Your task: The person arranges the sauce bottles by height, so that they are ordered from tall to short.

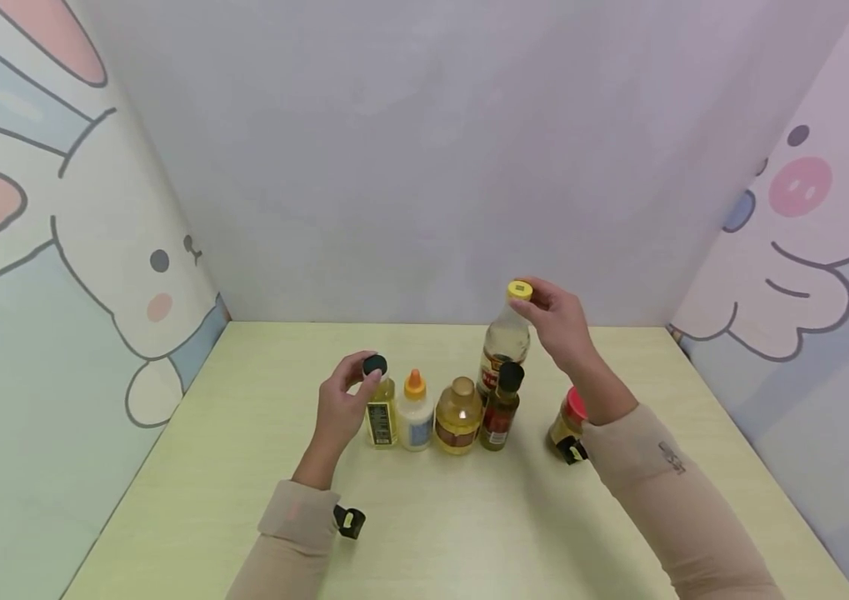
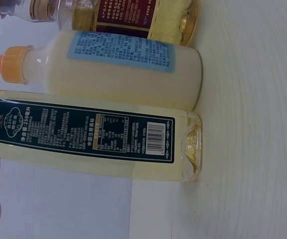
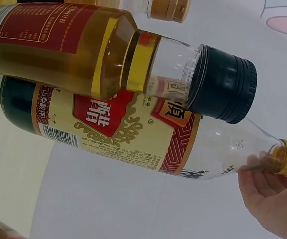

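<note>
The tall clear bottle (image 1: 505,338) was found pinched between thumb and fingers of the right hand (image 1: 561,327) at its yellow cap (image 1: 519,289) and neck. Its body was seen directly below that grip, the long axis near upright, the lower part screened by the dark-capped bottle (image 1: 500,421) in front. Whether its base was touching the tabletop (image 1: 424,533) could not be told. By the left hand (image 1: 339,402), the slim bottle of yellow liquid (image 1: 382,423) was pinched at its black cap (image 1: 375,364); it was observed upright below the fingers, at the left end of the row, just beside the white nozzle bottle (image 1: 416,425). The tall bottle was judged within easier reach of the right hand, the slim one of the left. The red-lidded jar (image 1: 561,427) was noted apart from the row, partly covered by the right sleeve (image 1: 664,492).
</note>
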### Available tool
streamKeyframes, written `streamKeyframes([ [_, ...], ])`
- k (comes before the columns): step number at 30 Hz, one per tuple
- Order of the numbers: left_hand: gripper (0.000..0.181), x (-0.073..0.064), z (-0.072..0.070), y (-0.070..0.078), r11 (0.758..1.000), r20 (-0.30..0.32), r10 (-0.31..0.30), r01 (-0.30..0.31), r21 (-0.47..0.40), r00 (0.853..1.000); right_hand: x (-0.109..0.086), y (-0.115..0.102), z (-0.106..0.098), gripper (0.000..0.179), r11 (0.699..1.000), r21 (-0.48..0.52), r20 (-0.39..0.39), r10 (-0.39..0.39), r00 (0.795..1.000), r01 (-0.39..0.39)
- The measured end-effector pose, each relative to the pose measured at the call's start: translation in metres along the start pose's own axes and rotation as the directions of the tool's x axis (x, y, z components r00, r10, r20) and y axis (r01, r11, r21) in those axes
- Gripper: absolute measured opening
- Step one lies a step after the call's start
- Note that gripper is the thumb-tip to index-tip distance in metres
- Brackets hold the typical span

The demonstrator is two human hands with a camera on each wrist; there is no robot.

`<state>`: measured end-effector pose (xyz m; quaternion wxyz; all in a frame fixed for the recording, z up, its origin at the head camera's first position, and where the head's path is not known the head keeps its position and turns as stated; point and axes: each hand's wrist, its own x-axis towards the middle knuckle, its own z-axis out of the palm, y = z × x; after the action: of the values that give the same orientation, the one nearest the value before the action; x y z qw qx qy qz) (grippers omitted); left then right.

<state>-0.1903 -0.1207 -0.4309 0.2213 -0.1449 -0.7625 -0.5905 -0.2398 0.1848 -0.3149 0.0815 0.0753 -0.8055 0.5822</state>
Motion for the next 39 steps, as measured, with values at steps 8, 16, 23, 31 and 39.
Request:
streamKeyframes([
  [8, 0.029, 0.000, 0.000, 0.000, 1.000, -0.002, 0.003, -0.003, 0.003, 1.000, 0.004, -0.006, 0.009, 0.041, 1.000, 0.001, 0.028, 0.002, 1.000, -0.002],
  [16, 0.028, 0.001, 0.000, 0.005, 1.000, 0.000, 0.014, -0.014, 0.017, 1.000, 0.009, -0.019, 0.020, 0.043, 1.000, 0.017, 0.057, 0.014, 0.998, -0.015],
  [23, 0.029, 0.001, -0.001, -0.001, 0.999, -0.007, 0.034, -0.034, 0.018, 0.999, 0.013, -0.026, 0.031, 0.043, 1.000, 0.028, 0.062, 0.008, 0.998, -0.010],
  [31, 0.029, 0.000, -0.002, -0.003, 1.000, 0.001, 0.000, 0.000, 0.004, 1.000, 0.018, -0.033, 0.043, 0.040, 0.998, 0.060, 0.074, 0.008, 0.997, -0.012],
  [39, 0.028, -0.001, -0.004, -0.003, 1.000, -0.004, -0.005, 0.005, 0.012, 1.000, 0.025, -0.039, 0.055, 0.038, 0.997, 0.070, 0.082, 0.026, 0.996, -0.031],
])
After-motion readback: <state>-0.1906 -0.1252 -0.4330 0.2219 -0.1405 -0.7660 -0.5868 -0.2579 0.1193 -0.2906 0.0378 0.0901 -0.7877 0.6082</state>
